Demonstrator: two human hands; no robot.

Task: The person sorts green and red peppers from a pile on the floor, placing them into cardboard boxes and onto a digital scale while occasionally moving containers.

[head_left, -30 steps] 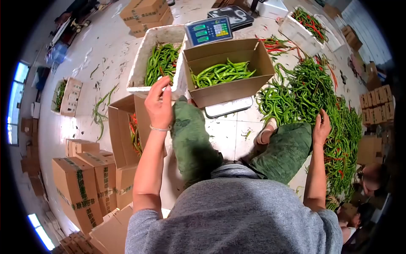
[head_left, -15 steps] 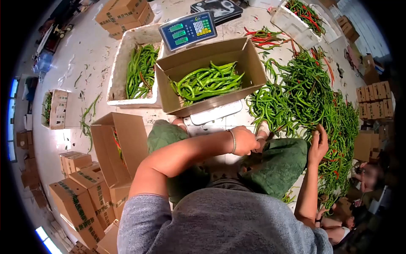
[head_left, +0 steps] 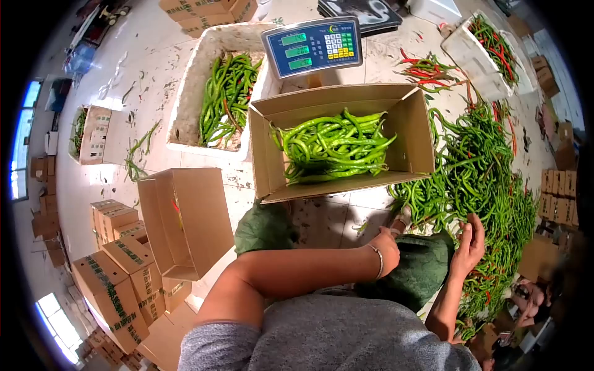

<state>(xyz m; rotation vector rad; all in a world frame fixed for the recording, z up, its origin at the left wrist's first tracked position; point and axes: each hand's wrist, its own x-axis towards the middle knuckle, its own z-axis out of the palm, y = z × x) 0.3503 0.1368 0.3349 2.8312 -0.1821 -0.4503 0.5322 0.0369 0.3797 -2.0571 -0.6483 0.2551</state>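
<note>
My left hand [head_left: 388, 252], with a bracelet at its wrist, reaches across my lap to my right knee, close to my foot. Its fingers look closed; whatever may be in them is hidden. My right hand [head_left: 469, 250] is raised beside the knee at the edge of a large pile of green chillies [head_left: 473, 167], its fingers slightly curled and apart, with nothing visible in them. In front of me an open cardboard box [head_left: 413, 139] holds a layer of long green chillies [head_left: 331, 145]. Behind it stands a scale display [head_left: 312, 46] with lit green readouts.
A white foam box [head_left: 179, 117] with green chillies stands to the left. Nearer is a tilted open carton [head_left: 204, 216], beside stacked cartons [head_left: 114, 297]. Red chillies [head_left: 430, 74] lie at the back right, near another foam box [head_left: 473, 55]. A person [head_left: 529, 300] is at the lower right.
My left hand has moved right, over my right knee. My view has shifted, so the box and scale display sit further right. The right hand stays beside the pile, its fingers a little more spread.
</note>
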